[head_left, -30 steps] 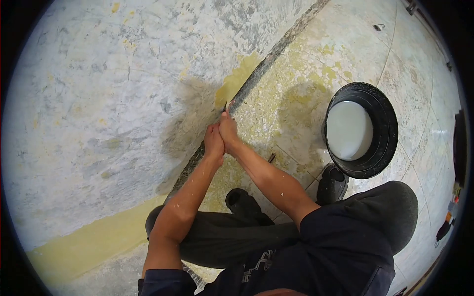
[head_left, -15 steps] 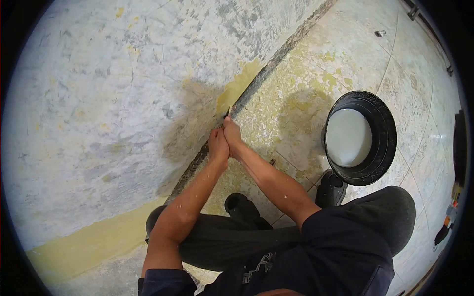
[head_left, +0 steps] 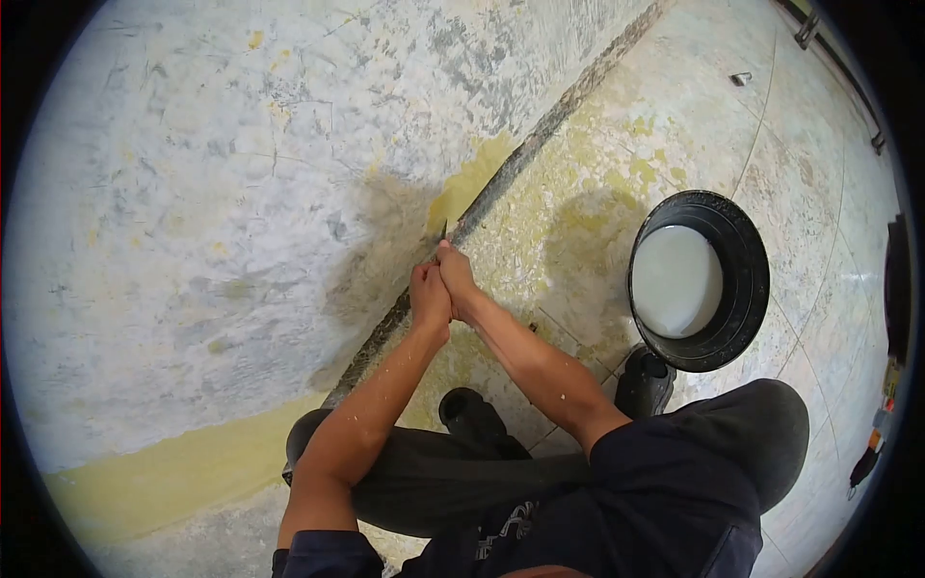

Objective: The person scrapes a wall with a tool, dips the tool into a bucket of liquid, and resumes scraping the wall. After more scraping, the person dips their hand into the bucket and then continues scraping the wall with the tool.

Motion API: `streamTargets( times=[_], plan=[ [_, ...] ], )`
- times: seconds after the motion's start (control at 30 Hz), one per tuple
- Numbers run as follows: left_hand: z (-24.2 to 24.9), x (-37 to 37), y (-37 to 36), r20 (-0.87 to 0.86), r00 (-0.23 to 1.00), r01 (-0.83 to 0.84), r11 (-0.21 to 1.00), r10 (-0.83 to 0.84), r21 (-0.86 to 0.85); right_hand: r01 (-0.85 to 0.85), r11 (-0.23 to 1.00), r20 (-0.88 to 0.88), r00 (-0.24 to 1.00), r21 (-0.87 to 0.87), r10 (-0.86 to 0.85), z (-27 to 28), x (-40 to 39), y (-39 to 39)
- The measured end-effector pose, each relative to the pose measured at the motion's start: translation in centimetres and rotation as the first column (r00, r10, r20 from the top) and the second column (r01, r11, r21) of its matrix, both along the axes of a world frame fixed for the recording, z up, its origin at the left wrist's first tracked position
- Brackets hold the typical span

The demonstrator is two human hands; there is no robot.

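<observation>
Both of my hands are closed together at the foot of the wall (head_left: 289, 212), beside the dark gap along the floor. A thin dark blade (head_left: 444, 230), which looks like a scraper seen edge-on, sticks out past my fingers. My right hand (head_left: 457, 276) is wrapped round it nearest the blade. Just behind and to the left, my left hand (head_left: 430, 294) presses against the right one; the handle is hidden in the grip. The blade's tip lies at a patch of yellow paint (head_left: 472, 180) low on the wall.
A black bucket (head_left: 749, 279) holding whitish liquid (head_left: 676, 281) stands on the floor to the right, close to my shoe (head_left: 646, 382). Yellow paint flakes (head_left: 583, 173) litter the floor. A yellow band (head_left: 173, 477) runs along the wall at lower left. A small metal object (head_left: 740, 79) lies farther off.
The view has shifted slightly, so the bucket and hands sit lower in it. Against the wall, my hands and the blade have moved only a little to the left. The grip is unchanged.
</observation>
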State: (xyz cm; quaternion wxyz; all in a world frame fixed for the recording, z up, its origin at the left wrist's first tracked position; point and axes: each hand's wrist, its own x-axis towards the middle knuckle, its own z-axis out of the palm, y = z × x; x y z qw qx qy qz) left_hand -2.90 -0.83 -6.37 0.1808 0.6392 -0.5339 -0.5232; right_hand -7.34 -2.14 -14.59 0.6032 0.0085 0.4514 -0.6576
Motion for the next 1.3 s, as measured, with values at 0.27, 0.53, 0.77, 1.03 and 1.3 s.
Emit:
streamTargets(
  times=[0.27,0.53,0.77,1.03,1.3],
  plan=[
    [-1.9,-1.3,-1.2,0.007,0.999,0.045,0.998,-0.045,0.041,0.073,0.996,0.336,0.938,0.054,-0.087,3.4,-2.5,1.2],
    [-0.1,-0.6,-1.2,-0.05,0.998,0.033,0.998,-0.03,0.058,0.229,0.973,0.089,0.969,0.043,-0.232,2.5,-0.9,-0.2],
    [-0.2,-0.8,0.5,-0.096,0.994,-0.048,0.998,0.043,-0.046,0.067,0.996,0.276,0.96,-0.058,-0.048,1.2,-0.9,0.2],
    [-0.3,-0.4,-0.6,-0.056,0.998,0.035,0.999,-0.033,0.021,0.114,0.993,0.293,0.95,-0.006,-0.108,2.9,-1.5,0.6],
    [-2.9,-0.8,-3.0,-0.084,0.995,0.055,0.996,-0.049,0.069,0.184,0.976,0.281,0.936,0.112,-0.209,3.7,-2.4,-0.1]
  ],
)
